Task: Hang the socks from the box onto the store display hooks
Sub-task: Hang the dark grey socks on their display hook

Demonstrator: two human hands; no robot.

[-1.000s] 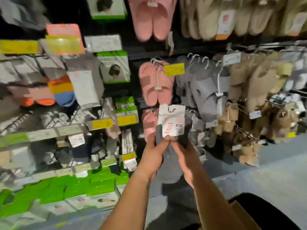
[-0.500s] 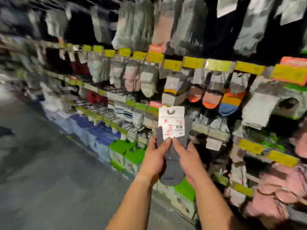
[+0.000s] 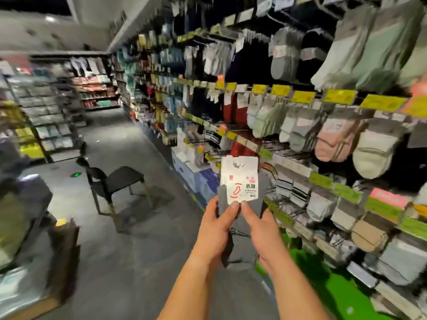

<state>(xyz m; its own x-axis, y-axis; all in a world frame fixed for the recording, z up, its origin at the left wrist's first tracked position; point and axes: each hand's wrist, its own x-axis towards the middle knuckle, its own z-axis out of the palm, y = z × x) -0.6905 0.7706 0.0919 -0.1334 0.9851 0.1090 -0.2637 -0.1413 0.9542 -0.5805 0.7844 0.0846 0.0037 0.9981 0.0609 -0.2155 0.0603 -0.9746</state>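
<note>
You hold one pack of grey socks upright before you, with its white card header standing just above your fingertips and the sock toes hanging below your palms. Your left hand and right hand each curl round a side edge of the pack, both arms reaching forward, the two thumbs pressed on the front side by side at the card's lower edge. Beyond your right fingers runs the display rack, its hooks full of hanging socks too blurred to count.
</note>
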